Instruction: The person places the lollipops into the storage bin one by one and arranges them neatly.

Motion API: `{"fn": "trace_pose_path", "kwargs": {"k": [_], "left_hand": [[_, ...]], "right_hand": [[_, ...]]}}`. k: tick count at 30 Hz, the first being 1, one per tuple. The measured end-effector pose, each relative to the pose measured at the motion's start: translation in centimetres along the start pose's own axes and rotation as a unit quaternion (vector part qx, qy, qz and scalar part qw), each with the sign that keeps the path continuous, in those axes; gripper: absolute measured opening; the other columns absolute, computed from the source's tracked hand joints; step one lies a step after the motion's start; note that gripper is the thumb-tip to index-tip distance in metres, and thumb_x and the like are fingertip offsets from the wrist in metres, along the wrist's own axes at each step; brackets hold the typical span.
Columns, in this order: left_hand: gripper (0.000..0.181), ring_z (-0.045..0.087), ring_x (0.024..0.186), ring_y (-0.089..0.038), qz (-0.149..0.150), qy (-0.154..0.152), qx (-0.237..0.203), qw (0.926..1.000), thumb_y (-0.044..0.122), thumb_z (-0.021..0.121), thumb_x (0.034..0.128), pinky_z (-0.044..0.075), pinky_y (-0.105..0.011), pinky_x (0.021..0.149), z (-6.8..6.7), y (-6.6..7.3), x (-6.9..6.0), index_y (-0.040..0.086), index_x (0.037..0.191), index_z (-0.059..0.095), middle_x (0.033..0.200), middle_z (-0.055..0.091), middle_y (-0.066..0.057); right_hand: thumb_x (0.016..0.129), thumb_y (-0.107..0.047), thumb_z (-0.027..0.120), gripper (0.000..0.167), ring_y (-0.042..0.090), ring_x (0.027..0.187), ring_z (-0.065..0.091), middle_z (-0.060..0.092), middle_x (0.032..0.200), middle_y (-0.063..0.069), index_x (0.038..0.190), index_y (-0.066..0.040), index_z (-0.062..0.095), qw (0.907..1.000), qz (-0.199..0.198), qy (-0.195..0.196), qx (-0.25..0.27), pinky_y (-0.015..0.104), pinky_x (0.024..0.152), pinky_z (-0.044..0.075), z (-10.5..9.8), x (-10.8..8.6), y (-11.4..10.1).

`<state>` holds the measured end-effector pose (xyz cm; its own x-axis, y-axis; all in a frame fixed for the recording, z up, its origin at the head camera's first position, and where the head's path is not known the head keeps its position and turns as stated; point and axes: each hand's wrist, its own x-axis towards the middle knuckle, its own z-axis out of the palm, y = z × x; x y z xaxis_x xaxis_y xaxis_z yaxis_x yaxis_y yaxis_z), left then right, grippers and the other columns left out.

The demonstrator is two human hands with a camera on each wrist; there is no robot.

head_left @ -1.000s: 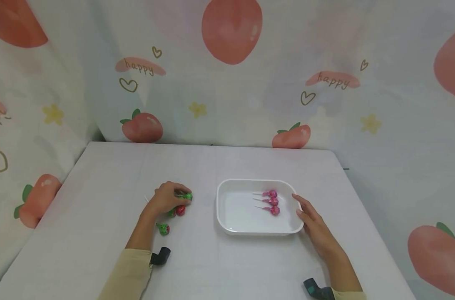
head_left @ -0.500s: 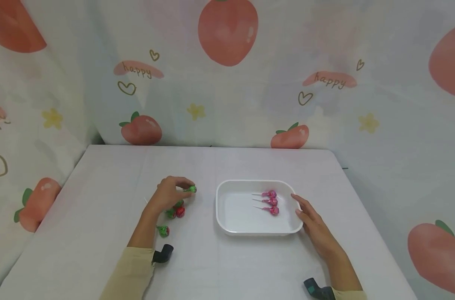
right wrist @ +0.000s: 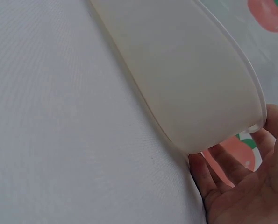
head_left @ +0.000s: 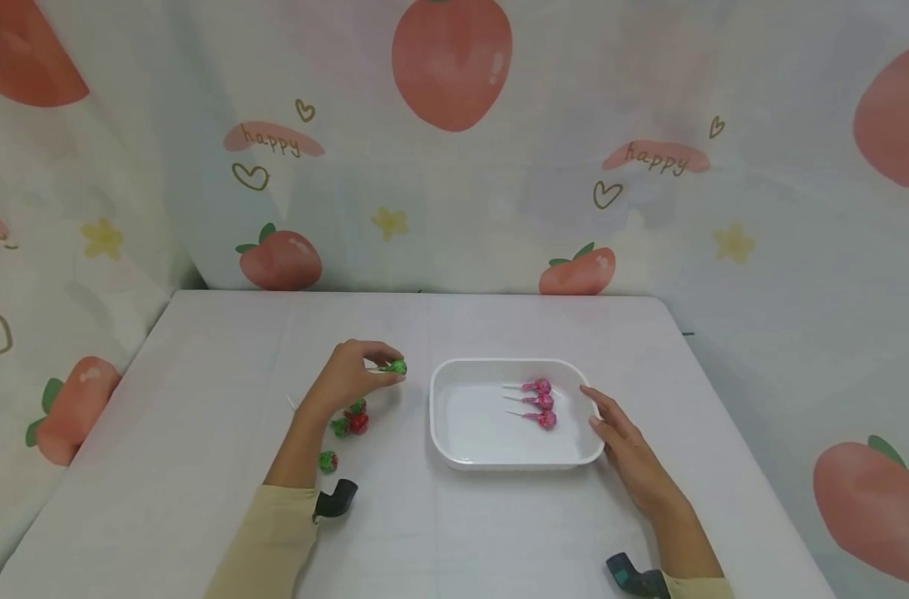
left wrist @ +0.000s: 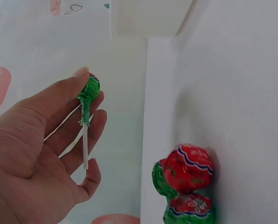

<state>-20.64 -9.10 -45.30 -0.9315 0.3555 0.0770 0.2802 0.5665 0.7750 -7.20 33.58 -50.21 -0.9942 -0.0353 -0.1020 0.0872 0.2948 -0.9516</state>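
Note:
My left hand [head_left: 357, 372] pinches a green-wrapped lollipop [head_left: 397, 366] between thumb and fingers, raised over the table left of the white tray [head_left: 491, 464]. In the left wrist view this lollipop [left wrist: 86, 105] has its head at the fingertips and its white stick pointing down. Beneath that hand lie several red and green lollipops [head_left: 359, 423], partly hidden by the wrist. My right hand [head_left: 634, 456] holds the tray's right end, thumb and index finger over the rim; the right wrist view shows other fingers [right wrist: 202, 175] against its outer wall. Pink lollipops [head_left: 538, 401] lie side by side inside the tray.
A white cloth covers the table [head_left: 461, 541]. Patterned curtain [head_left: 461, 208] with peaches hangs behind the table and along its left side. One red-green lollipop [head_left: 328, 462] lies nearer the front, beside the left wrist. Both wrists carry a black camera mount [head_left: 337, 499].
My left hand has lifted the green lollipop off the pile and carried it right and away from me, toward the tray. The right hand and tray stay in place.

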Motion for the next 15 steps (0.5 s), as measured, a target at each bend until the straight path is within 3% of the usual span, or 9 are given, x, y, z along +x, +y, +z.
{"fn": "trace_pose_path", "kwargs": {"k": [7, 15], "left_hand": [[0.024, 0.062, 0.101, -0.019, 0.017, -0.006, -0.019, 0.9997, 0.022, 0.086, 0.0873, 0.053, -0.042, 0.085, 0.4, 1.4, 0.3, 0.016, 0.11, 0.08, 0.105, 0.073, 0.006], [0.025, 0.062, 0.097, -0.018, 0.061, -0.015, -0.022, 0.9978, 0.018, 0.087, 0.0858, 0.052, -0.04, 0.082, 1.3, 2.4, 1.0, 0.015, 0.109, 0.08, 0.102, 0.073, 0.007]], "right_hand": [[0.113, -0.033, 0.044, 0.052, 0.041, 0.155, 0.0, 0.005, 0.172, 0.009, 0.163, -0.026, 0.031, 1.0, 0.008, 0.002, -0.004, 0.068, 0.115, 0.014, 0.0, 0.0, 0.4], [0.113, -0.033, 0.044, 0.052, 0.04, 0.156, -0.001, 0.007, 0.172, 0.007, 0.163, -0.024, 0.031, 1.0, 0.004, 0.002, -0.002, 0.067, 0.116, 0.014, 0.0, 0.0, 0.4]]}}
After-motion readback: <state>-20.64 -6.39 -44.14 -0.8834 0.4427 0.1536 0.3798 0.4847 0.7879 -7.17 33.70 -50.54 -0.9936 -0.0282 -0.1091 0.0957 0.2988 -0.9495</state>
